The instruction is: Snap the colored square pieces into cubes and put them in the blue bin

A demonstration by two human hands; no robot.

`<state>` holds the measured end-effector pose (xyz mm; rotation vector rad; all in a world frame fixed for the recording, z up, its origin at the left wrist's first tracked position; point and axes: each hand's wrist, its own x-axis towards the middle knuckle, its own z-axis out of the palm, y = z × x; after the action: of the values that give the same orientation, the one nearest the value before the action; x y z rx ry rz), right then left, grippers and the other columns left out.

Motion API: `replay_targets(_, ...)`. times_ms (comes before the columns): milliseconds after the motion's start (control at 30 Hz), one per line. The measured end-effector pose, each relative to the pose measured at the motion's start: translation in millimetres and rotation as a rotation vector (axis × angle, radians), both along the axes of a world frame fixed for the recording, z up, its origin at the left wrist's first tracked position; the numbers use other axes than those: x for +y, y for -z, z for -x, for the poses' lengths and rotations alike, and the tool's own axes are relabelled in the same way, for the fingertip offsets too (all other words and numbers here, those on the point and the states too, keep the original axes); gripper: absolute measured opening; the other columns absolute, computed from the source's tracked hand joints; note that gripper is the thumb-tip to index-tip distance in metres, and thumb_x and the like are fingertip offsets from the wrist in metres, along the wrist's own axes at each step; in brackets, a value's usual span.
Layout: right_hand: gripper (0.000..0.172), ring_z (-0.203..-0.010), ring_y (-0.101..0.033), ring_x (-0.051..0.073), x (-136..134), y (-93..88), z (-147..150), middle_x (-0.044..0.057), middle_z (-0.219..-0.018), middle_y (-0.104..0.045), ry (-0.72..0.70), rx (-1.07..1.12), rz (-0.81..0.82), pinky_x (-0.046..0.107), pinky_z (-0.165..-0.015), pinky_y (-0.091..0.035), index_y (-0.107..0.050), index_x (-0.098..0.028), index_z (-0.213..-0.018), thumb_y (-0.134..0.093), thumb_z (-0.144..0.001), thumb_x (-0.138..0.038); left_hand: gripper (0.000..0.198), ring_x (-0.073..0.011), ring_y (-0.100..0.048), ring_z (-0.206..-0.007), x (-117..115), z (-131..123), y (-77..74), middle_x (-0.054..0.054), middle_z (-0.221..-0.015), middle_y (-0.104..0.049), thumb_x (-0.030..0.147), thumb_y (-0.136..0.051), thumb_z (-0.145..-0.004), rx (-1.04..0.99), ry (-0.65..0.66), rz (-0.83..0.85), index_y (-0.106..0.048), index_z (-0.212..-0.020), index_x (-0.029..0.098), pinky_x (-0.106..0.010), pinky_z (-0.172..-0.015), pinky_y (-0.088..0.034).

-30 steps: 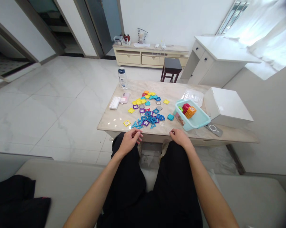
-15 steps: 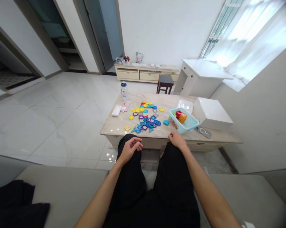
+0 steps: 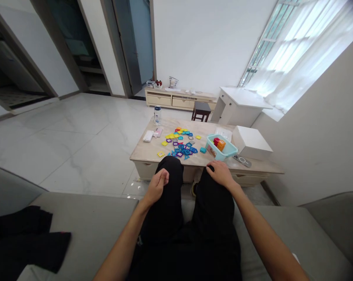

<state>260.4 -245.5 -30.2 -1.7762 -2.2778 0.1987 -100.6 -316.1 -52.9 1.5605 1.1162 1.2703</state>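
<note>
My left hand [image 3: 157, 185] rests by my left knee, its fingers curled in a loose fist with nothing showing in it. On my right knee lies my right hand [image 3: 220, 173], fingers stretched over the black trousers [image 3: 214, 210], holding nothing. Beyond the knees, interlocking plastic tiles [image 3: 182, 148] in blue, purple, yellow and other colours are spread over the coffee table [image 3: 144, 152]. A light-blue plastic basket [image 3: 220, 155] stands to their right, with an orange block [image 3: 221, 145] and a red block [image 3: 216, 141] inside. My left knee hides the table's near edge in part.
A water bottle [image 3: 157, 115], a white pouch [image 3: 148, 136] and a pink phone [image 3: 157, 132] are at the table's left. At its right are a white box [image 3: 252, 142], a grey phone [image 3: 242, 160] and a clear plastic container [image 3: 224, 133]. A dark stool [image 3: 201, 109] stands behind.
My left hand has drawn back slightly and its fingers have curled in. My right hand has flattened over the right knee. The view has tilted a little; the tiles and basket stay put.
</note>
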Motion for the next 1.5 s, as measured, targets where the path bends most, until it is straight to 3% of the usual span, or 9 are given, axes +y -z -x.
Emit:
replay_targets(200,0.033,-0.135,-0.074,0.030,45,-1.7,-25,0.011,-0.141,-0.082,-0.025,0.462,0.254,0.046,-0.127,-0.051,-0.084,-0.022,-0.130,-0.069,-0.107,-0.040,0.059,-0.0177,-0.048,-0.061,66,21,8.3,0.005,-0.065,-0.042,0.078,-0.036,-0.112,0.019,-0.217,0.021,-0.052,-0.089,0.027,-0.032,-0.064,-0.046)
replay_targets(367,0.033,-0.118,-0.080,0.029,117,32.8,-42,0.013,-0.129,-0.085,0.062,0.528,0.466,0.041,-0.109,-0.062,-0.083,-0.016,-0.126,-0.070,-0.105,-0.039,0.044,-0.0282,-0.071,-0.089,138,44,40.1,-0.008,-0.092,-0.072,0.066,-0.058,-0.102,0.209,-0.336,0.083,-0.068,-0.101,0.023,-0.048,-0.092,-0.061)
replay_targets(433,0.030,-0.107,-0.082,0.027,144,55.4,-39,0.014,-0.123,-0.086,0.106,0.465,0.479,0.038,-0.098,-0.063,-0.081,-0.014,-0.126,-0.072,-0.103,-0.032,0.043,-0.0356,-0.073,-0.108,163,50,59.7,-0.013,-0.108,-0.075,0.059,-0.072,-0.091,0.282,-0.370,0.112,-0.071,-0.111,0.021,-0.059,-0.110,-0.058)
replay_targets(567,0.025,-0.097,-0.079,0.022,181,99.3,-22,0.011,-0.113,-0.085,0.095,0.296,0.379,0.031,-0.091,-0.059,-0.077,-0.014,-0.123,-0.078,-0.099,-0.021,0.076,-0.0493,-0.058,-0.146,202,53,100.5,-0.027,-0.144,-0.066,0.053,-0.085,-0.077,0.538,-0.419,0.162,-0.066,-0.139,0.014,-0.070,-0.131,-0.039)
replay_targets(700,0.018,-0.094,-0.076,0.022,201,130.8,0,0.007,-0.102,-0.083,0.009,0.239,0.411,0.028,-0.083,-0.054,-0.075,-0.019,-0.106,-0.082,-0.100,-0.034,0.105,-0.0541,-0.040,-0.166,225,40,135.4,-0.034,-0.171,-0.047,0.061,-0.089,-0.080,0.844,-0.378,0.171,-0.048,-0.164,0.012,-0.071,-0.136,-0.030)
replay_targets(867,0.034,-0.098,-0.073,0.025,228,151.8,22,0.007,-0.096,-0.080,-0.063,0.097,0.335,0.030,-0.083,-0.048,-0.072,-0.022,-0.087,-0.085,-0.099,-0.051,0.118,-0.0571,-0.030,-0.172,247,16,166.1,-0.036,-0.180,-0.038,0.069,-0.093,-0.079,0.913,-0.345,0.157,-0.043,-0.170,0.014,-0.081,-0.138,-0.016)
replay_targets(1100,0.034,-0.097,-0.068,0.024,267,170.8,39,0.004,-0.089,-0.076,0.015,0.152,0.201,0.030,-0.081,-0.043,-0.069,-0.024,-0.087,-0.071,-0.111,-0.048,0.096,-0.0490,-0.035,-0.171,297,7,174.7,-0.031,-0.176,-0.045,0.070,-0.076,-0.096,0.843,-0.247,-0.004,-0.043,-0.167,0.014,-0.074,-0.143,-0.015)
replay_targets(1233,0.032,-0.098,-0.065,0.024,270,186.5,44,0.006,-0.093,-0.075,0.066,0.101,0.026,0.032,-0.084,-0.042,-0.066,-0.024,-0.087,-0.060,-0.116,-0.037,0.076,-0.0454,-0.044,-0.165,320,7,175.2,-0.027,-0.168,-0.053,0.060,-0.072,-0.102,0.759,-0.292,-0.071,-0.051,-0.159,0.015,-0.068,-0.142,-0.028)
replay_targets(1500,0.029,-0.097,-0.062,0.026,257,191.9,43,0.008,-0.092,-0.072,0.009,0.133,-0.058,0.036,-0.087,-0.040,-0.062,-0.023,-0.083,-0.060,-0.112,-0.026,0.040,-0.0359,-0.059,-0.149,308,7,163.0,-0.020,-0.148,-0.063,0.026,-0.059,-0.103,0.648,-0.345,-0.098,-0.059,-0.142,0.019,-0.059,-0.135,-0.046)
